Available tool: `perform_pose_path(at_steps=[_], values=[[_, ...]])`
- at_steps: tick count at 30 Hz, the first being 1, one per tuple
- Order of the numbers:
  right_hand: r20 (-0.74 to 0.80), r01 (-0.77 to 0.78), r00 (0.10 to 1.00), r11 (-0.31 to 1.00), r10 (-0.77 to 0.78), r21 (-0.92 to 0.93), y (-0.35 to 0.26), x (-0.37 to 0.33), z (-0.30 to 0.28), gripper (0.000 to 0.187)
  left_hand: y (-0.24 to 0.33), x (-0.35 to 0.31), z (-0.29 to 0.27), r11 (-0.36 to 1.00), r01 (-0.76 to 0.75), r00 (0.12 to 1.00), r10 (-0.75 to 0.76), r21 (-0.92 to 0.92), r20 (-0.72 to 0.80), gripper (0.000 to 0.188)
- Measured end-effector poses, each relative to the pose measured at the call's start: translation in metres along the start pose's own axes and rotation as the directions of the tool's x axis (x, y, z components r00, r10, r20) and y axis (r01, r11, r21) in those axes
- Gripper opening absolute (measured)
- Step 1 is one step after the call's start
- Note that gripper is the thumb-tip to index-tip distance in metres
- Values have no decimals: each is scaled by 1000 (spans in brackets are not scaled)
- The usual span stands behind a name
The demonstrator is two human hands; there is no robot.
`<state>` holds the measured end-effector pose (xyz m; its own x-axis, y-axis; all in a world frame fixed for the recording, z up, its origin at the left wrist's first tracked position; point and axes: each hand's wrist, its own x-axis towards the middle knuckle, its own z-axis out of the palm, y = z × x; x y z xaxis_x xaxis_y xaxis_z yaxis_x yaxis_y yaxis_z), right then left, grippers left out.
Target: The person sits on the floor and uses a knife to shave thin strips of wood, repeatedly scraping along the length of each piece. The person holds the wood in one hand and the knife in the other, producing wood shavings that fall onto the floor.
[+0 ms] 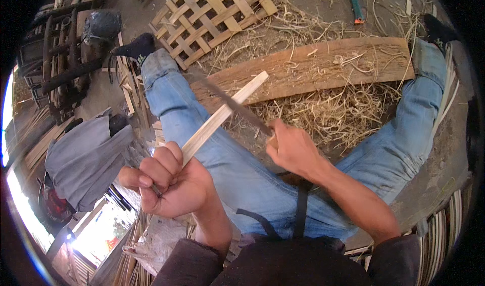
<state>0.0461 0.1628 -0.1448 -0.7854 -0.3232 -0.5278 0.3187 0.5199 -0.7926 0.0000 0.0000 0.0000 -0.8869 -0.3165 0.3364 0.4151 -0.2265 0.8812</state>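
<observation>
My left hand (172, 182) is closed round the lower end of a pale, flat strip of split wood or bamboo (209, 127), which slants up to the right over my left leg. In my right hand (295, 147) is the handle of a knife (242, 111), gripped in closed fingers. Its dark blade, blurred toward the tip, points up and left and crosses the strip around its middle. From this angle I cannot tell whether the blade touches the strip. Most of the knife's handle is hidden by my fingers.
A wooden plank (328, 68) lies across between my lower legs, with curly shavings (328, 114) on and around it. Beyond are a woven lattice panel (207, 18) and a green-and-orange tool (355, 5). To the left are a grey cloth (88, 159) and loose strips (131, 89).
</observation>
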Motion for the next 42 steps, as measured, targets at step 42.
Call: perform_pose_path(at_steps=[42], values=[[-74, -50, 995, 986, 63, 158, -19, -27, 29, 35, -3, 8, -22, 1000, -7, 929, 1, -14, -369, 13]])
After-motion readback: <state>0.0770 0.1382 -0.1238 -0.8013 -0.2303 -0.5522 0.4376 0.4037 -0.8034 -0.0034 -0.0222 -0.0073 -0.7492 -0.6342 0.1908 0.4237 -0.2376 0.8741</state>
